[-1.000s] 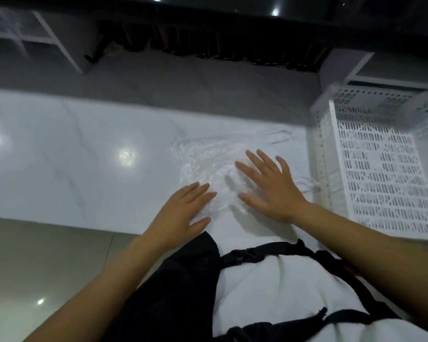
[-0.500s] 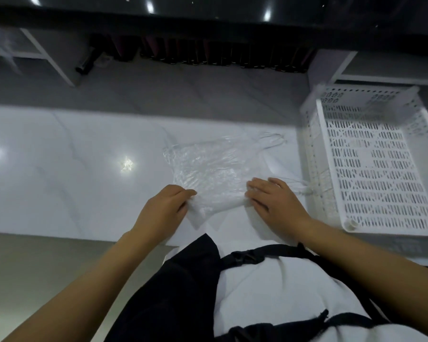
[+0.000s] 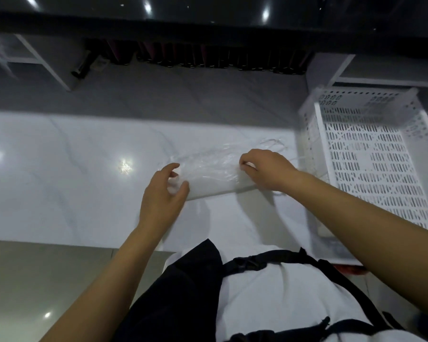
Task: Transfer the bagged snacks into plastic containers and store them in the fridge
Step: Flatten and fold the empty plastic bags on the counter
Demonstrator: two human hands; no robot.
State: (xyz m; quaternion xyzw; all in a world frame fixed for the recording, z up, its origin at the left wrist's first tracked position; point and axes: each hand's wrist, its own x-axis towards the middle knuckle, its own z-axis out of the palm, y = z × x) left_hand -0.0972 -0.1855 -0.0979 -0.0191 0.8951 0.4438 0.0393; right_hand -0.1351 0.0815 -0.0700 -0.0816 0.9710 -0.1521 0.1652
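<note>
Single view, from camera worn on head. It looked forward and steeply down over wearer's own chest; white shirt with black straps [image 3: 269,292] filled bottom edge. Range was close, arm's reach: left hand [image 3: 161,193] and right hand [image 3: 267,169], both on clear thin plastic bag [image 3: 213,176], sat near frame centre. Wide lens curved white marble-patterned countertop [image 3: 59,181]. White perforated plastic basket [image 3: 371,169] reached right edge. Dark glossy cabinet front [image 3: 208,11] ran along top, farthest away.

A white perforated basket [image 3: 318,134] sits at the right end of the white marble counter [image 3: 59,174].
</note>
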